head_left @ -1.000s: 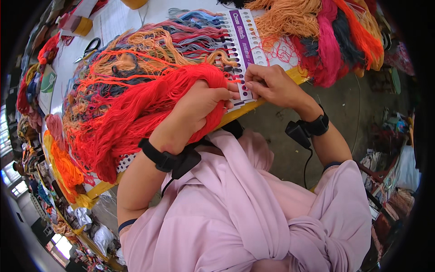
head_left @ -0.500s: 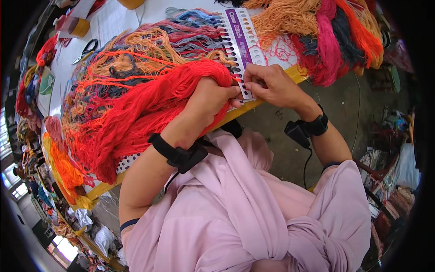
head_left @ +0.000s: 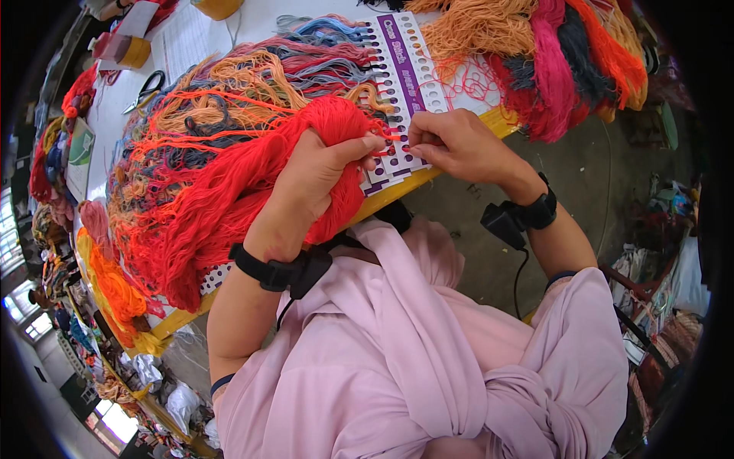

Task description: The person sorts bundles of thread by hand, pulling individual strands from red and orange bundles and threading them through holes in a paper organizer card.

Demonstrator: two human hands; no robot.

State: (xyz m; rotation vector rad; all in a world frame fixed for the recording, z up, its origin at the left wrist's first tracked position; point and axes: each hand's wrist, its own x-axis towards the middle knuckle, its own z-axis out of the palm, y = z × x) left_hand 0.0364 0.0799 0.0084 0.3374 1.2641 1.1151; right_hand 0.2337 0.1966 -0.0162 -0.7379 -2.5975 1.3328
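Observation:
A thick hank of red embroidery thread (head_left: 229,191) lies across the near side of the table. My left hand (head_left: 325,172) is closed round its right end, thumb on top. Beside it lies a white and purple punched thread card (head_left: 399,65), its holes strung with many-coloured threads (head_left: 229,80) that spread leftward. At the card's lower end my right hand (head_left: 462,149) is closed in a pinch. A short red strand runs between the two hands over the holes and reaches the right fingertips. More cards show under this one, their lower edges staggered.
Orange, pink and dark hanks (head_left: 550,53) are heaped at the table's far right. Black-handled scissors (head_left: 145,92) and a printed sheet (head_left: 187,46) lie at the far left. A yellow edge (head_left: 424,177) runs along the table's near side. Orange yarn (head_left: 115,283) hangs at the left corner.
My left hand has shifted left with the red hank, baring the cards' lower ends. The right hand stays pinched by the holes, nearly in the same place.

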